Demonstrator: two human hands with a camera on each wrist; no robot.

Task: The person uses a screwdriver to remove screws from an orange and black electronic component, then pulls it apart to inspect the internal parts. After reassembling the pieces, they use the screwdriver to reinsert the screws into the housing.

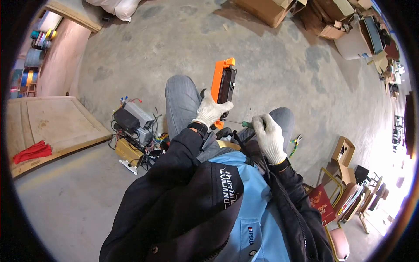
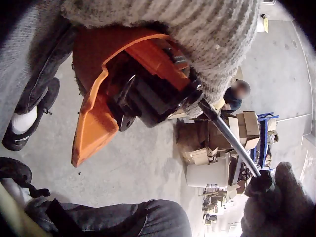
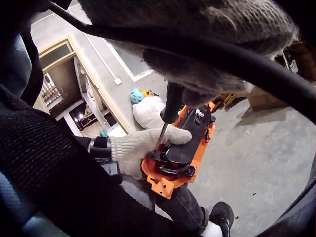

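My gloved left hand (image 1: 212, 112) grips an orange-and-black device (image 1: 217, 81) with a long housing, held above the floor between my knees. In the left wrist view its orange shell (image 2: 94, 133) curves around black inner parts. My gloved right hand (image 1: 269, 139) holds a screwdriver (image 1: 247, 124) by its green handle. The metal shaft (image 2: 232, 140) runs from that hand to the black part at the device's near end. Seen from the right wrist, the shaft passes beside the left thumb, its tip right at the black part (image 3: 187, 143); the right fingers partly hide the handle.
Left of my knee lies a pile of electronic parts and wires (image 1: 135, 126). A wooden panel (image 1: 52, 118) with a red cloth (image 1: 32, 152) is farther left. Green-handled pliers (image 1: 296, 145) lie right of my knee, near an open carton (image 1: 344, 150). Cardboard boxes (image 1: 266, 11) stand ahead.
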